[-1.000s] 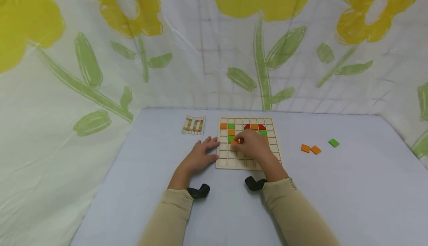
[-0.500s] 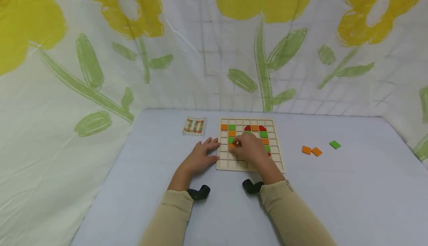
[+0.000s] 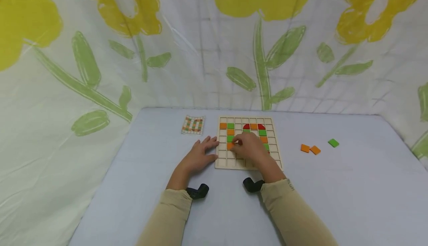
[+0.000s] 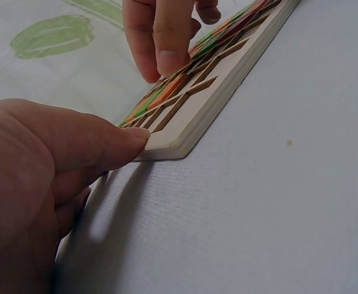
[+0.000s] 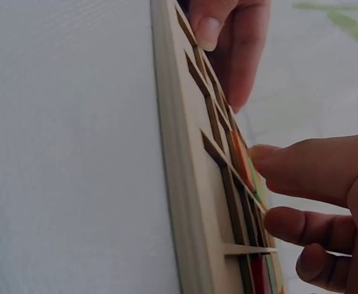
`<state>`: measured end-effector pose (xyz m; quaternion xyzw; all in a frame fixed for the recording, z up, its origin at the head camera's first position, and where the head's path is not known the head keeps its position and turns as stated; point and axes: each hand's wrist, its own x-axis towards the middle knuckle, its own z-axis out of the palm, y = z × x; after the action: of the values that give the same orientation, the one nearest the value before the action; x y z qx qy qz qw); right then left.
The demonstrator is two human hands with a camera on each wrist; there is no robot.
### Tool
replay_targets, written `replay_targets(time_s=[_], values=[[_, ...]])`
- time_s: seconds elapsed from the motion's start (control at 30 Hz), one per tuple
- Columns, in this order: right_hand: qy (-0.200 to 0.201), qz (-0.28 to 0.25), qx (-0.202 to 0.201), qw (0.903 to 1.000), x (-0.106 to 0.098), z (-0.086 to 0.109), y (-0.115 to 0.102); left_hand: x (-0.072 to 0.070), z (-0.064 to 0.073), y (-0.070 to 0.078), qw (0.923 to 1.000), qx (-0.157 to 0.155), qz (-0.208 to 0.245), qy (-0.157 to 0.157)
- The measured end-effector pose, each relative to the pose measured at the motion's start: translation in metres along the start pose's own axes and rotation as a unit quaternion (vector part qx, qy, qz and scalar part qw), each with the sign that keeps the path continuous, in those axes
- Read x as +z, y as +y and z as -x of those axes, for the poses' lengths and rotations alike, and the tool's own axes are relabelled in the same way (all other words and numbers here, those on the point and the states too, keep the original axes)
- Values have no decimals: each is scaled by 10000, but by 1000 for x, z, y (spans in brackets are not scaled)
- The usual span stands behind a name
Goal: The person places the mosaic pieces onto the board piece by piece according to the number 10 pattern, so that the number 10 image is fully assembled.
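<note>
A square wooden grid board (image 3: 221,162) lies on the table, with orange, green and red tiles in some cells. My left hand (image 3: 198,157) rests along its left side, fingers spread; the left wrist view shows the thumb (image 4: 127,144) on the board's front corner. Over the middle of the board is my right hand (image 3: 250,147), hiding several cells. Its fingertips are at an orange tile (image 3: 230,146) that sits in a cell below a green tile (image 3: 230,139). In the right wrist view one fingertip (image 5: 265,153) touches or nearly touches that tile, and the fingers stand apart.
A small pattern card (image 3: 193,125) with a coloured grid lies left of the board. To the right are two loose orange tiles (image 3: 305,148) and a green tile (image 3: 333,142). Behind the table hangs a flowered white cloth (image 3: 187,78).
The orange tile that my right hand pinched above the board now lies in a cell in the second column. My right fingers have loosened from it. The left hand has stayed put.
</note>
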<state>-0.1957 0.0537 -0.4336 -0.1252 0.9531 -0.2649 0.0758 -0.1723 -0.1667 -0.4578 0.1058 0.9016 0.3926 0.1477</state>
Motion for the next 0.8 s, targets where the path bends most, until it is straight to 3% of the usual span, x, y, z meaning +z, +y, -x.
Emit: replay_targets(time_s=[0.3, 0.5, 0.7, 0.8], values=[[-126, -481, 261, 9984, -20, 14, 20, 3, 2, -2, 9999, -27, -96, -102], [25, -640, 562, 9964, -51, 17, 45, 0, -2, 1, 9999, -96, -59, -33], [630, -572, 1119, 9901, -95, 33, 97, -4, -6, 2, 9999, -121, -56, -60], [1018, -527, 1855, 9759, -114, 52, 130, -4, -7, 2, 9998, -133, -69, -104]])
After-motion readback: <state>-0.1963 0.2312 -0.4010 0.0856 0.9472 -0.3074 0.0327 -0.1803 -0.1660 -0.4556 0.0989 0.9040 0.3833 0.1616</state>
